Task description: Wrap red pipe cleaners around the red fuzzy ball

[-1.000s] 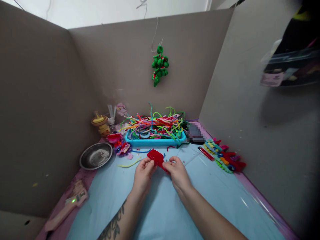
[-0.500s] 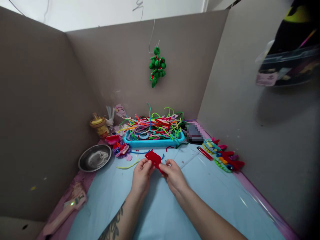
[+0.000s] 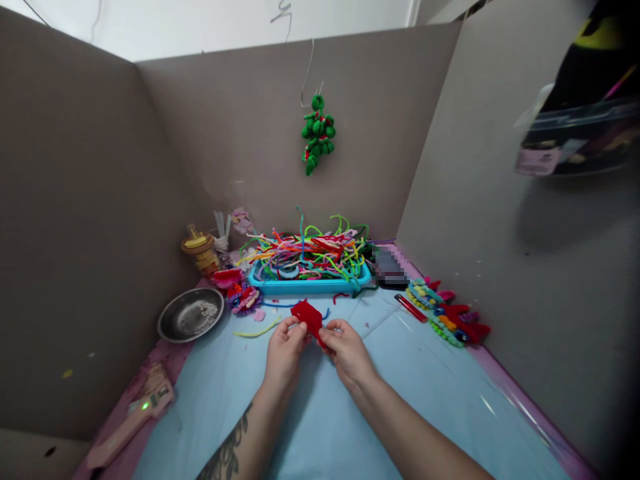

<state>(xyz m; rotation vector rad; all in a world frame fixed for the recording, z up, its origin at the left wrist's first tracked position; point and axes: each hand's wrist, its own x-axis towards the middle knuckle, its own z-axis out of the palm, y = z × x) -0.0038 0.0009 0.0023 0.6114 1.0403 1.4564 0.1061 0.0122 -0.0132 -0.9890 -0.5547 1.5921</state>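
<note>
Even soft indoor light, faint shadows, wide-angle bending at edges, blurred upper-right corner, dark vignette

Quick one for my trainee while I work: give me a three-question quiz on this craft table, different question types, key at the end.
1. True or false: both hands grip the red fuzzy piece.
2. What lies in the blue tray?
A. pipe cleaners B. beads C. scissors
3. Fill in: the metal bowl sits to the person's ____.

Key: 1 true, left hand and right hand pinch it; 2 A; 3 left.

A small fuzzy red piece [image 3: 309, 315], tilted, pinched above the blue mat.
</note>
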